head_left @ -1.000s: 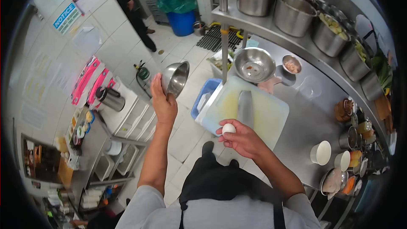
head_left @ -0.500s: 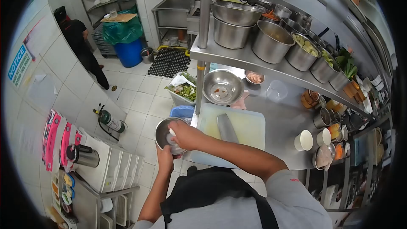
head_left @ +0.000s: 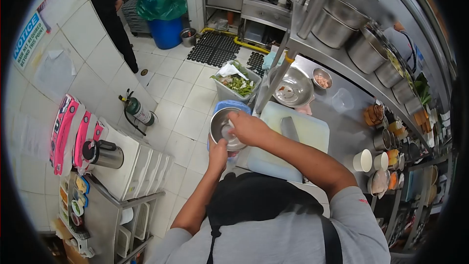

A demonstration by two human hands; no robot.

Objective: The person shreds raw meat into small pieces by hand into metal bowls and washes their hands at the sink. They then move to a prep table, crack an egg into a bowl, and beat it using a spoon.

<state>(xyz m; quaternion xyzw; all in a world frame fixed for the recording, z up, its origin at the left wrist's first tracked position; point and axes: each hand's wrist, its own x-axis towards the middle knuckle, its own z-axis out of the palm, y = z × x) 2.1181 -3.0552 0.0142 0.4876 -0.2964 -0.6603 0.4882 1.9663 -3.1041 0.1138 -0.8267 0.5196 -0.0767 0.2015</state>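
Note:
A steel bowl [head_left: 219, 126] is tilted in front of my body, and my left hand [head_left: 218, 155] grips its near rim from below. My right hand [head_left: 247, 128] reaches over the bowl's right side, its fingers closed around a white egg [head_left: 230, 123] that shows only in part. To the right lies a cleaver [head_left: 289, 128] on the pale cutting board [head_left: 312, 139]. A large steel bowl [head_left: 294, 88] stands beyond the board, next to a small bowl of pinkish pieces [head_left: 322, 78].
A bin of green scraps [head_left: 237, 84] stands on the floor ahead. Steel pots [head_left: 334, 27] line the shelf at right. Drawers [head_left: 141, 166] and a thermos [head_left: 103, 153] are at left. A person in black [head_left: 108, 12] stands far left, beside a blue barrel [head_left: 164, 32].
My right hand has moved from over the cutting board to the bowl, taking the egg with it. The bowl has come down and closer to the board. The camera view has shifted.

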